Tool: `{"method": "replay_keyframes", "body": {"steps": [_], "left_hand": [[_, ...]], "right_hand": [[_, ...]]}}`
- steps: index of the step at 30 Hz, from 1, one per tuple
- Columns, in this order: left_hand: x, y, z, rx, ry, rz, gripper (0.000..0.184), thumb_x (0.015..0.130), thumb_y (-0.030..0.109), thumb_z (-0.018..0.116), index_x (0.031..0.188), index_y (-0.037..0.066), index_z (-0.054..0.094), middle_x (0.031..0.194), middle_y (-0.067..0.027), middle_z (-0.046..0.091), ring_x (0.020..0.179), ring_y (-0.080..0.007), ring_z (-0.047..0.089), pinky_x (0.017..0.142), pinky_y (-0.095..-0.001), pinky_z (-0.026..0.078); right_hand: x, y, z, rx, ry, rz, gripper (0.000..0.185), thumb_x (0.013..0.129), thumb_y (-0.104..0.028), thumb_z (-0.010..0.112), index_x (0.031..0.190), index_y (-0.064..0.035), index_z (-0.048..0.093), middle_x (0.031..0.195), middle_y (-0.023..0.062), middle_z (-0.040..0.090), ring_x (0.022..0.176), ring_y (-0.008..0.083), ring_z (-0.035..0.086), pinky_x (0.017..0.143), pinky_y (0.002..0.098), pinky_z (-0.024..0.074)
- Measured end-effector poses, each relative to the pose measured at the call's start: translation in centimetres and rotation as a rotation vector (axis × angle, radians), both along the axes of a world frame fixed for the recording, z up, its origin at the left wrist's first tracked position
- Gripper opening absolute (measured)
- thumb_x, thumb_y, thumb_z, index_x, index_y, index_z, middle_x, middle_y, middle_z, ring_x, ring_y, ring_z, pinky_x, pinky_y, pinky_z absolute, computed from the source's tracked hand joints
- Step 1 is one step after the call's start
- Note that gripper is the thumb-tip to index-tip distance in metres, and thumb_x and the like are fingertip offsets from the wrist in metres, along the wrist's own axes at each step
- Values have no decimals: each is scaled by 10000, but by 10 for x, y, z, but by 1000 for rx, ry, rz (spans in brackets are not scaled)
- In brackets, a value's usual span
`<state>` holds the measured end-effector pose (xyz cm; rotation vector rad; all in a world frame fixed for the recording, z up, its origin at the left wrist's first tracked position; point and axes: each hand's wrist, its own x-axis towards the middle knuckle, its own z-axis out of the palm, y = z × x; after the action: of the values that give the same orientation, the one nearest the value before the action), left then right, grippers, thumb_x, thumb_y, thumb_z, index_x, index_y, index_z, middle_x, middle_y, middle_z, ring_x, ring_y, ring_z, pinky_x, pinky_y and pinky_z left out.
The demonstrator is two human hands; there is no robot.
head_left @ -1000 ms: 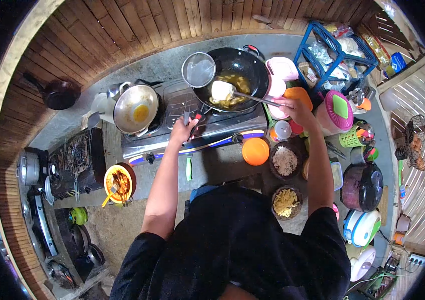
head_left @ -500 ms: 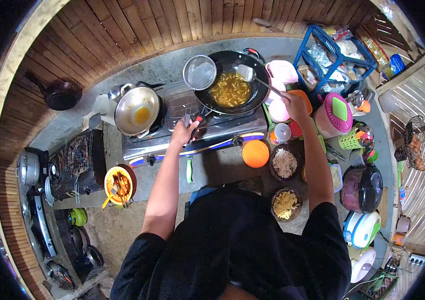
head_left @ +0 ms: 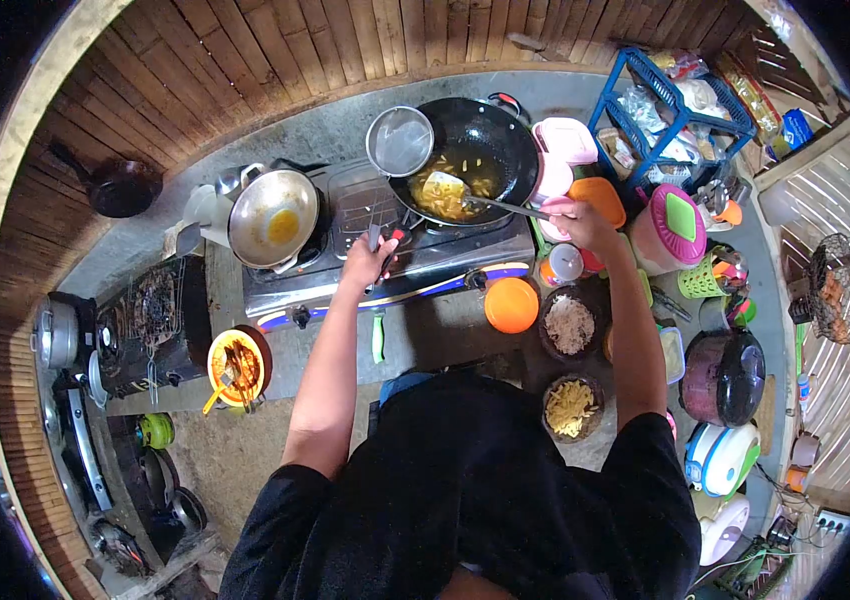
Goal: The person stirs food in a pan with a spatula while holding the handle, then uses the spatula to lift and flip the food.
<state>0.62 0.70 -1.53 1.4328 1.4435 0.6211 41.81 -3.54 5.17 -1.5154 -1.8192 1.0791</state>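
Observation:
A black wok (head_left: pixel 515 150) stands on the stove's right burner, with yellow strips in oil at its bottom. My right hand (head_left: pixel 577 222) is closed round the handle of a spatula (head_left: pixel 445 187), whose blade lies among the strips at the wok's near left. My left hand (head_left: pixel 365 262) is closed round the handle of a mesh strainer (head_left: pixel 399 141), held over the wok's left rim. The wok's red and black handle also passes at that hand; whether the fingers grip it too, I cannot tell.
A pale pan (head_left: pixel 274 215) with a little oil sits on the left burner of the stove (head_left: pixel 345 290). Near me are an orange lid (head_left: pixel 511 306), a bowl of shredded food (head_left: pixel 569 326) and a bowl of yellow strips (head_left: pixel 572 408). A blue rack (head_left: pixel 635 120) stands at right.
My right hand has drawn the spatula from the wok's upper right down and left into the strips. The strips have shifted and bunched up. The strainer and my left hand have barely moved.

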Motion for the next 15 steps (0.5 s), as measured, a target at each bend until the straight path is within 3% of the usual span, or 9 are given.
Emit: {"method": "replay_keyframes", "body": {"steps": [1, 3, 9, 13, 15], "left_hand": [[0, 0, -1, 15, -6, 4, 310, 878, 317, 649, 848, 59, 480, 666, -65, 642, 411, -147, 562, 334, -297, 392], [1, -2, 3, 29, -12, 8, 308, 878, 312, 649, 850, 58, 477, 669, -67, 642, 410, -148, 559, 332, -297, 389], [0, -2, 4, -16, -8, 16, 316, 876, 316, 652, 861, 54, 476, 686, -71, 649, 417, -148, 564, 337, -297, 394], [0, -2, 3, -10, -11, 15, 319, 872, 316, 657, 858, 53, 478, 690, -74, 651, 427, -148, 569, 345, -297, 400], [-1, 0, -3, -7, -8, 10, 319, 873, 317, 657, 858, 53, 478, 688, -74, 651, 430, -147, 570, 347, -297, 401]], "right_hand": [[0, -1, 2, -1, 0, 1, 277, 889, -92, 557, 1130, 27, 624, 740, -18, 570, 648, 68, 498, 589, 238, 424], [0, -2, 4, 59, -13, 2, 274, 856, -129, 591, 1089, 3, 653, 793, 74, 663, 667, 122, 594, 601, 268, 460], [4, -2, 3, 274, -179, -78, 267, 856, -135, 584, 1087, -19, 655, 827, 121, 678, 679, 179, 627, 633, 298, 481], [-3, 5, 7, 201, -282, -225, 266, 857, -148, 578, 1090, -42, 653, 838, 163, 671, 739, 256, 662, 669, 352, 502], [-6, 10, -6, 517, -287, -358, 274, 863, -167, 578, 1108, -66, 648, 867, 197, 660, 799, 330, 660, 692, 410, 504]]}}
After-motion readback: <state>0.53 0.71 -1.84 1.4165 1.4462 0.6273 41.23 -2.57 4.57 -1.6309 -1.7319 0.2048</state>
